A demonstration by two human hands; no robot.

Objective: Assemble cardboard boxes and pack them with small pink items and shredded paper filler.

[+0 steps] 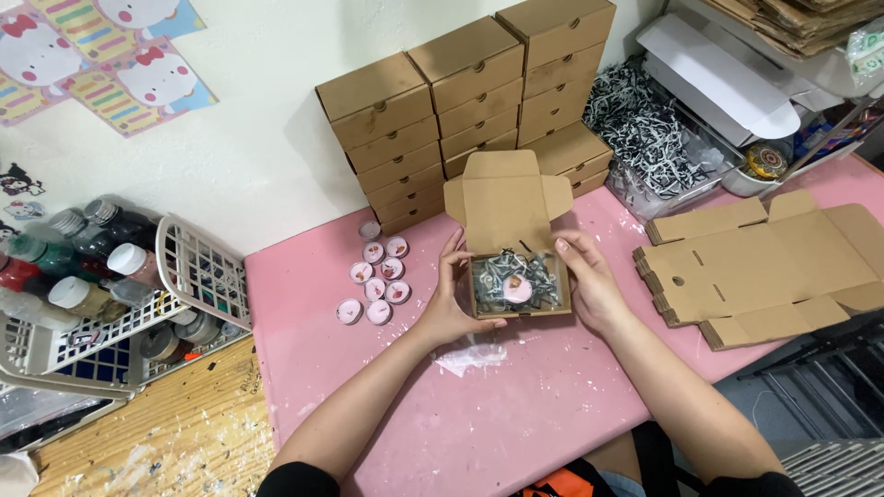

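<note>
Two bare hands cup a small open cardboard box (518,276) on a pink table (479,423). The left hand (451,299) grips the box's left wall, fingers curled up along the side and thumb lying along the front bottom edge. The right hand (589,285) clasps the right wall, fingertips at the top corner near the hinge. Between the two hands, the box's lid (505,198) stands open, pointing away from the person, with side flaps spread. Inside the box lies a nest of black and white shredded paper, and on it rests a round pink tin (518,290).

Just left of the left hand, a cluster of similar pink tins (378,281) sits on the table. Near the left wrist, toward the person, lies a scrap of clear plastic (471,354). Beyond both hands, closed cardboard boxes (460,101) are stacked in columns against a white wall. Right of the right hand, flat unfolded cartons (764,267) lie in a pile. Further beyond that hand, a clear bin holds more shredded paper (645,129). Far left of the left hand, a white basket (198,271) holds bottles with pale caps.
</note>
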